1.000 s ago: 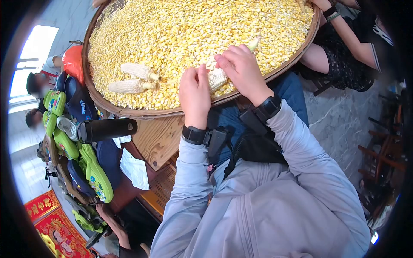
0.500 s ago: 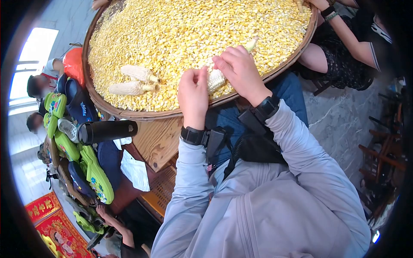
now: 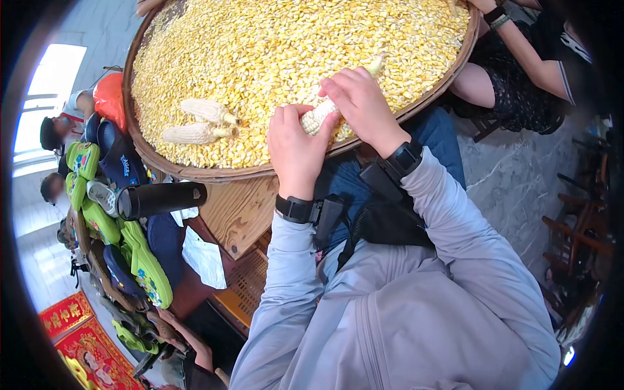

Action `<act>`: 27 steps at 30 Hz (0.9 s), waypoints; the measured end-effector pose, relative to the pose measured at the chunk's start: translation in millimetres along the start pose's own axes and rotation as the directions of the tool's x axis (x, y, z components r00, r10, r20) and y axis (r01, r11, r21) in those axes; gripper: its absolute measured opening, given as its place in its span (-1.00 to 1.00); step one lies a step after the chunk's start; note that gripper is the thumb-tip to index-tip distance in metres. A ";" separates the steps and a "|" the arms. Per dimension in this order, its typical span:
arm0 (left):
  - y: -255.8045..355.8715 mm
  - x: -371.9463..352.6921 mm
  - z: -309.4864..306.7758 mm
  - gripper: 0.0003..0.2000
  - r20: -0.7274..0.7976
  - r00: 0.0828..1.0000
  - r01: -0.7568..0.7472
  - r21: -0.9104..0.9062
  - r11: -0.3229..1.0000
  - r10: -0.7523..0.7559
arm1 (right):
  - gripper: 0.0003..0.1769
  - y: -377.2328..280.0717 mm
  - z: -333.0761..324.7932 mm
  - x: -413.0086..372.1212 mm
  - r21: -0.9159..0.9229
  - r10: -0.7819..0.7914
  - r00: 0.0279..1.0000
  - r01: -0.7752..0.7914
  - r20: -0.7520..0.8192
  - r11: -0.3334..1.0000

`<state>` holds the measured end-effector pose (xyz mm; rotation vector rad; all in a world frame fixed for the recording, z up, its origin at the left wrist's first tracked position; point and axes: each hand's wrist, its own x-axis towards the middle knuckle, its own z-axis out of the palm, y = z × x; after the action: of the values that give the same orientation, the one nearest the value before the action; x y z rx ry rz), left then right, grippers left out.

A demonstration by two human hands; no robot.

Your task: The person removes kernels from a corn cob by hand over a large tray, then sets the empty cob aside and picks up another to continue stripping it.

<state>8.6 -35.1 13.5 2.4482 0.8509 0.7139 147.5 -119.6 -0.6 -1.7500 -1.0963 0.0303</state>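
Note:
A corn cob (image 3: 317, 119) slants over the near part of a wide woven tray (image 3: 227, 174) heaped with loose yellow corn kernels (image 3: 279, 45). Around its upper length my right hand (image 3: 364, 107) is wrapped, and the pale tip sticks out beyond the fingers. My left hand (image 3: 300, 146) grips the lower end, thumb on the near side and fingers curled on the far side. Pale kernels show on the cob between the two hands. Left of them, two bare cobs (image 3: 201, 133) lie on the kernels.
A black bottle (image 3: 162, 199) lies by the tray's left rim, beside green clogs (image 3: 146, 263) and an orange-red bag (image 3: 110, 97). A wooden table (image 3: 240, 208) shows under the tray. Another person's arm (image 3: 520, 49) reaches the tray at the upper right. Wooden stools (image 3: 578, 221) stand far right.
My left hand has opened from a pinch and spread its thumb and fingers around the cob's lower end. My right hand has stayed nearly in place on the cob.

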 end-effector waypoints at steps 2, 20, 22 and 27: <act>0.0 -1.2 2.0 -0.58 -0.030 0.999 -0.026 0.036 0.999 0.027 | -0.56 1.0 0.9 0.2 0.005 -0.020 1.000 0.020 -0.009 1.000; -2.0 1.2 2.1 -0.54 0.027 0.995 -0.097 0.097 0.991 0.095 | -0.47 1.6 0.9 1.7 -0.001 0.033 0.999 -0.033 0.025 0.999; -1.3 0.1 3.0 -0.55 -0.003 0.993 -0.119 0.171 0.978 0.122 | -0.47 2.1 2.4 2.2 -0.024 0.023 0.999 -0.022 0.041 0.999; 1.4 1.0 2.9 -0.61 0.008 0.994 -0.105 0.241 0.965 0.106 | -0.46 0.7 4.3 3.5 -0.063 0.053 0.996 -0.048 0.068 0.997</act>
<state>11.6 -36.1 12.4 2.7267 0.8578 0.6887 147.9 -114.1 -1.6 -1.8434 -1.1133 0.0903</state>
